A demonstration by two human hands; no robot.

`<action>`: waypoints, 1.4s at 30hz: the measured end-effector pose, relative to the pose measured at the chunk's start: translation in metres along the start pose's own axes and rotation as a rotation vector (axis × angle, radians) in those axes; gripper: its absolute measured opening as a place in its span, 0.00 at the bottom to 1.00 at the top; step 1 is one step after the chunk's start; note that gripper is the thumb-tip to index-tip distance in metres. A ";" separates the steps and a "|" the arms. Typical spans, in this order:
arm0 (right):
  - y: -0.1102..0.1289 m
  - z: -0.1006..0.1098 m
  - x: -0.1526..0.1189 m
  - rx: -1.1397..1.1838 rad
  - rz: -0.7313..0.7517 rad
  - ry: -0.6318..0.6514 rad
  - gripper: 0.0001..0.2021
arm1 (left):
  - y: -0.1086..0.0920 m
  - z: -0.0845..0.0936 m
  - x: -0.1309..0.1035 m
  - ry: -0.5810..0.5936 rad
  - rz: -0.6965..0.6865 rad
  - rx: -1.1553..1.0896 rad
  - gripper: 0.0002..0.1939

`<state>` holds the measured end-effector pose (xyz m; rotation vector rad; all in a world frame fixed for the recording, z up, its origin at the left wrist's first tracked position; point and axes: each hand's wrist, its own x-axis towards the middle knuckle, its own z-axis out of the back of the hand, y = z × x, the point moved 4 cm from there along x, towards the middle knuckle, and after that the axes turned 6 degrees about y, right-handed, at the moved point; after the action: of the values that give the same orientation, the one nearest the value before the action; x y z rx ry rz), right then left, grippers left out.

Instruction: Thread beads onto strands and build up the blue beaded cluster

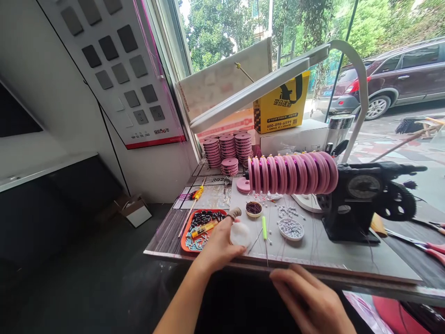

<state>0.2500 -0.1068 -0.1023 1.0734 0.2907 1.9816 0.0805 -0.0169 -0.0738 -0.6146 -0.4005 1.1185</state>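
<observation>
At the table's front edge, my left hand curls its thumb and fingers around a small white round piece. A brown wrap covers one of its fingertips. Lower and to the right, my right hand is closed, its fingertips pressed together; what they hold, if anything, I cannot make out. Between the hands lies a tool with a green handle and a thin metal shaft. A white dish of small pale beads is to its right, with loose beads about it. Behind stands a small bowl of dark red pieces.
Beside my left hand is an orange tray of beads and a yellow tube. Pink spools line a black hand-cranked winder. Stacked pink spools, a white lamp and a yellow box stand behind; scissors lie right.
</observation>
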 end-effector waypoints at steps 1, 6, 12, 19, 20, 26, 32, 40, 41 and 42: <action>0.002 0.005 0.011 -0.083 0.004 -0.023 0.08 | -0.001 -0.003 -0.006 -0.020 -0.008 -0.040 0.36; 0.007 -0.005 0.074 -0.595 -0.051 0.347 0.12 | 0.006 -0.010 -0.016 -0.168 0.034 -0.251 0.34; 0.007 -0.024 0.094 -0.642 -0.050 0.640 0.12 | 0.010 -0.012 -0.017 -0.188 0.091 -0.244 0.27; 0.005 -0.023 0.093 -0.669 -0.136 0.672 0.08 | 0.012 -0.013 -0.016 -0.190 0.087 -0.207 0.24; 0.005 -0.023 0.093 -0.662 -0.140 0.678 0.08 | 0.012 -0.013 -0.016 -0.190 0.084 -0.204 0.24; 0.005 -0.025 0.097 -0.612 -0.160 0.645 0.08 | 0.010 -0.013 -0.015 -0.181 0.075 -0.177 0.25; 0.003 -0.021 0.091 -0.444 -0.135 0.568 0.09 | 0.008 -0.013 -0.019 -0.194 0.092 -0.129 0.25; 0.012 0.005 0.037 0.022 -0.039 0.129 0.11 | 0.051 0.072 -0.035 -0.451 0.244 0.121 0.16; 0.013 0.005 0.030 0.043 -0.022 0.095 0.11 | 0.060 0.085 -0.038 -0.485 0.285 0.153 0.15; 0.013 0.004 0.024 0.062 -0.011 0.069 0.11 | 0.066 0.095 -0.040 -0.505 0.317 0.180 0.13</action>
<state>0.2388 -0.0973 -0.0789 1.0410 0.3966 2.0141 -0.0378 -0.0101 -0.0429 -0.2321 -0.6400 1.6001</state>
